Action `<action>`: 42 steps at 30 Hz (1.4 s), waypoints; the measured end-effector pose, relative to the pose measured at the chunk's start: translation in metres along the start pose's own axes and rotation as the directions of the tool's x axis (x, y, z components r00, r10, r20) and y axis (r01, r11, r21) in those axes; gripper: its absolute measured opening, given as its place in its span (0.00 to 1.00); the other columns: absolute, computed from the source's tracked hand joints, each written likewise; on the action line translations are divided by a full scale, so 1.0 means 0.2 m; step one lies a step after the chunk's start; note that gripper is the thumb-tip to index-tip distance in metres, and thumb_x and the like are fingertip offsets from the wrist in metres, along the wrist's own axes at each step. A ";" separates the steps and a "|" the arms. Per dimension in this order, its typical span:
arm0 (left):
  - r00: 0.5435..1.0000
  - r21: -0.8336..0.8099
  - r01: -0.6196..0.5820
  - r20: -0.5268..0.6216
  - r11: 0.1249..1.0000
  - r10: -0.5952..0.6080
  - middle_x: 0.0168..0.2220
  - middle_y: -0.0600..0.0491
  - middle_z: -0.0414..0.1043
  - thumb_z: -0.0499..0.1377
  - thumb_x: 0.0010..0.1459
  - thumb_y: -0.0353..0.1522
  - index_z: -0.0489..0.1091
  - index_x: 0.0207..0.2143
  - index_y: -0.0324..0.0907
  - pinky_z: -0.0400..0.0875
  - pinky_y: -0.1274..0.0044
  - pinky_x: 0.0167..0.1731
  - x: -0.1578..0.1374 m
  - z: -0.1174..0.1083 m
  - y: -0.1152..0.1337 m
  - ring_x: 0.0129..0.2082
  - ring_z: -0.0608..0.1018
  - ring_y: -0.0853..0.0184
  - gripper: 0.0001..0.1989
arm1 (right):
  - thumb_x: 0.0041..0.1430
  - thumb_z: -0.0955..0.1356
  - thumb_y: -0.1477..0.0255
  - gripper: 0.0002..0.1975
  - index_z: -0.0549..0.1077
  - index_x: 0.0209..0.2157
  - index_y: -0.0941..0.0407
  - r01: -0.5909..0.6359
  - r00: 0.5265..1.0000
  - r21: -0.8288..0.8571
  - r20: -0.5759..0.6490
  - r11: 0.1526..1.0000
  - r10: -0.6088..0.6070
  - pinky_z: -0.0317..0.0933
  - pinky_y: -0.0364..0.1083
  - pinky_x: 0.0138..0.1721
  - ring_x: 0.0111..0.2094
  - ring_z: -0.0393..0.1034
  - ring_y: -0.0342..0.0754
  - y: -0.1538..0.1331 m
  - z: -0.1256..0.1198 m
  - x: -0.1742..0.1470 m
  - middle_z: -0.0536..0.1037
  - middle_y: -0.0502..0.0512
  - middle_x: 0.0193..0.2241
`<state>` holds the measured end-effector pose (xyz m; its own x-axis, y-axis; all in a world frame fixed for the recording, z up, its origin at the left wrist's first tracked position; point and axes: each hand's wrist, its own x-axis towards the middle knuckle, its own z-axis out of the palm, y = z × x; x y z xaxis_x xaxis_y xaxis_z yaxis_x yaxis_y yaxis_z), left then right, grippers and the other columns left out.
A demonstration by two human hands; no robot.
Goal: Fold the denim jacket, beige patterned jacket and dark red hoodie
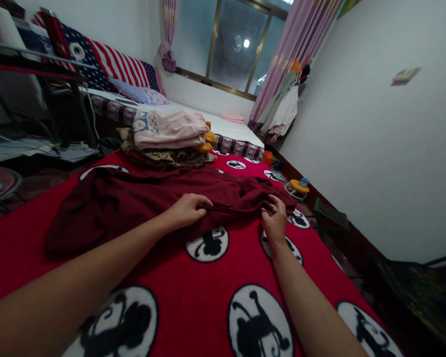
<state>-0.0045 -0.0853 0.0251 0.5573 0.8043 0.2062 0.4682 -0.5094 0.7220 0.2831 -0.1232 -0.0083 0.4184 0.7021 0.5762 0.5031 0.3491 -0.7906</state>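
Observation:
A dark maroon garment (148, 193) lies stretched sideways across a red blanket (193, 287) with white cartoon circles. Its exact kind cannot be made out. My left hand (188, 208) pinches the near edge of the cloth around its middle, thumb and forefinger together. Farther right, my right hand (275, 215) has its fingers curled on the same edge, close to the garment's right end. Between both hands the edge runs nearly straight, with bunched folds behind it.
Behind the garment sits a stack of folded clothes (171, 129), a pink one on top. A white-covered bench (241, 131) runs below the window. At left stands a desk (33, 72); a yellow stool (299, 186) and a dark green folding stool (330, 215) are by the right wall.

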 end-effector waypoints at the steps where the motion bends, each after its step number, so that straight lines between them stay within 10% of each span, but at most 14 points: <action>1: 0.998 -0.065 0.056 -0.036 0.996 -0.058 0.34 0.50 0.79 0.55 0.49 0.30 0.77 0.40 0.38 0.69 0.76 0.34 0.02 -0.01 -0.05 0.33 0.78 0.63 0.16 | 0.43 0.63 0.77 0.27 0.66 0.50 0.56 0.013 1.000 -0.061 0.003 0.998 -0.013 0.69 0.49 0.42 0.46 0.72 0.51 0.00 -0.01 0.00 0.68 0.63 0.52; 8: 0.974 -0.351 0.145 -0.114 0.925 -0.196 0.29 0.51 0.78 0.61 0.42 0.39 0.76 0.32 0.38 0.68 0.76 0.31 0.05 -0.01 -0.18 0.30 0.77 0.64 0.16 | 0.46 0.66 0.73 0.26 0.71 0.51 0.56 0.051 0.999 -0.547 0.029 0.835 -0.042 0.65 0.51 0.39 0.30 0.66 0.47 -0.01 -0.06 0.00 0.71 0.59 0.43; 17: 0.980 -0.309 0.102 -0.132 0.946 -0.149 0.28 0.52 0.78 0.61 0.43 0.40 0.76 0.34 0.39 0.67 0.77 0.28 0.05 0.00 -0.19 0.28 0.76 0.65 0.17 | 0.56 0.65 0.68 0.09 0.74 0.29 0.56 0.197 0.948 -0.454 -0.138 0.869 -0.287 0.63 0.52 0.45 0.43 0.68 0.52 -0.01 -0.17 0.05 0.72 0.59 0.37; 25: 0.991 -0.251 0.062 -0.096 0.966 -0.088 0.26 0.53 0.77 0.58 0.49 0.38 0.77 0.39 0.38 0.67 0.79 0.28 0.01 -0.01 -0.14 0.28 0.75 0.66 0.18 | 0.50 0.71 0.70 0.17 0.75 0.44 0.54 0.445 0.885 -0.452 0.356 0.773 -0.301 0.61 0.54 0.51 0.49 0.65 0.55 -0.09 -0.09 -0.01 0.73 0.59 0.46; 37: 0.996 0.042 0.029 0.078 0.999 -0.032 0.41 0.50 0.75 0.63 0.47 0.39 0.68 0.56 0.41 0.71 0.75 0.37 -0.07 0.01 -0.03 0.35 0.76 0.65 0.32 | 0.57 0.59 0.75 0.13 0.73 0.39 0.55 0.170 0.980 -0.203 -0.065 0.964 -0.186 0.62 0.51 0.49 0.43 0.71 0.50 -0.10 -0.15 0.00 0.78 0.56 0.39; 42: 0.983 0.299 -0.182 0.094 0.937 0.161 0.63 0.46 0.57 0.61 0.43 0.25 0.56 0.64 0.48 0.63 0.67 0.57 -0.33 0.00 0.10 0.59 0.66 0.56 0.43 | 0.56 0.63 0.73 0.10 0.74 0.38 0.55 0.144 0.976 -0.148 -0.139 0.978 -0.165 0.67 0.50 0.41 0.37 0.72 0.50 -0.22 -0.34 -0.01 0.77 0.55 0.36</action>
<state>-0.0321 -0.1490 0.0259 0.6872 0.6796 0.2567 0.5421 -0.7149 0.4416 0.3122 -0.1822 0.0390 0.4303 0.5419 0.7219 0.6647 0.3509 -0.6596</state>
